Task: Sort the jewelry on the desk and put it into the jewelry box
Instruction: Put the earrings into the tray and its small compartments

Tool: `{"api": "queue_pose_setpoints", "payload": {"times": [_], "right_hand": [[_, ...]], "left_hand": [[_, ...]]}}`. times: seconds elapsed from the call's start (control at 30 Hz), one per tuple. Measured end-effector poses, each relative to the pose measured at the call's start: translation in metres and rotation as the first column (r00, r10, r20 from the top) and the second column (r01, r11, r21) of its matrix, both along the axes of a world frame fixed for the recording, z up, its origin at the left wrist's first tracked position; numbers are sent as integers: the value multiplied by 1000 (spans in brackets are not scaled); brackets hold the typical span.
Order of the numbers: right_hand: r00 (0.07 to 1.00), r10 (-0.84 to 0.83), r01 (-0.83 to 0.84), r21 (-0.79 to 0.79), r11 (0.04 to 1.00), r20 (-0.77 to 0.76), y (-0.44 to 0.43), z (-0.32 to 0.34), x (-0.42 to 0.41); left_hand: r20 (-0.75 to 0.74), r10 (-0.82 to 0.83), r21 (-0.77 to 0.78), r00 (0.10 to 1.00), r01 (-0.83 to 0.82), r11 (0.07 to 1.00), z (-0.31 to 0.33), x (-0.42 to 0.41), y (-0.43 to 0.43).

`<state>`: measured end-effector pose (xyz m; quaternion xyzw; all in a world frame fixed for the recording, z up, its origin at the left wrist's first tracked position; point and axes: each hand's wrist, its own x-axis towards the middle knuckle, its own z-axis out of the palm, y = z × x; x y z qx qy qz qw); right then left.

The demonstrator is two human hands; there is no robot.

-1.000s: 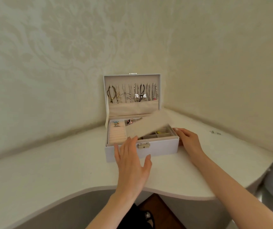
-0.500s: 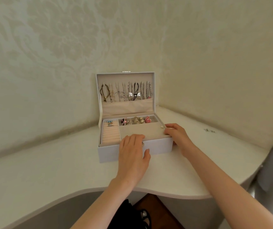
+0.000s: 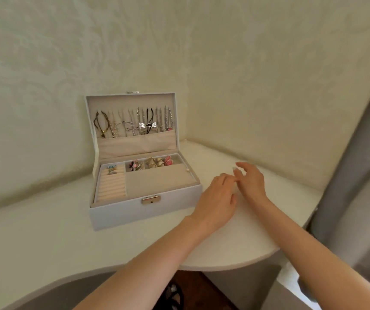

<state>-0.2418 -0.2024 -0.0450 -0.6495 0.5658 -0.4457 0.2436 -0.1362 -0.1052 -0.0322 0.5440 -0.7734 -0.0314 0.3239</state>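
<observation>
A white jewelry box (image 3: 117, 214) stands open on the white desk (image 3: 45, 238), its lid upright against the wall. Necklaces (image 3: 134, 121) hang in a row inside the lid. In the tray, a ring (image 3: 111, 170) sits at the top of the ring rolls, and several earrings (image 3: 150, 164) fill the back compartment. A beige flap (image 3: 157, 179) lies flat over the right compartments. My left hand (image 3: 216, 201) and my right hand (image 3: 250, 181) hover over the desk right of the box, fingers relaxed, fingertips close together, holding nothing I can see.
The desk is a curved corner top set against two patterned walls (image 3: 246, 74). Its rounded front edge (image 3: 235, 266) runs below my forearms. A grey curtain (image 3: 363, 175) hangs at the right. Dark floor and a shoe (image 3: 175, 294) show under the desk.
The beige flap went from tilted up to lying flat in the box. Both hands then left the box and moved right, over the desk. The view shifted, so the box sits further left.
</observation>
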Motion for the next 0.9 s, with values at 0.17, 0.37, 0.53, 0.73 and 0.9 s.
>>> {"api": "queue_pose_setpoints", "payload": {"times": [0.17,0.37,0.53,0.73,0.9], "right_hand": [[954,-86,121,106,987,-289,-29,-13,-47],[893,-61,103,71,992,-446,-41,-17,-72],[909,13,12,57,998,-417,-49,-21,-74],[938,-81,90,11,996,-336,-73,-18,-74],[971,-82,86,8,996,-227,-84,-17,-68]], "left_hand": [[134,16,281,991,-53,958,-12,-24,-47],[209,54,345,976,-125,930,-27,-38,-104],[-198,100,326,975,-30,945,-30,-43,-138],[-277,172,281,945,-91,955,-34,-47,-170],[-342,112,270,933,-17,963,-32,-51,-183]]}}
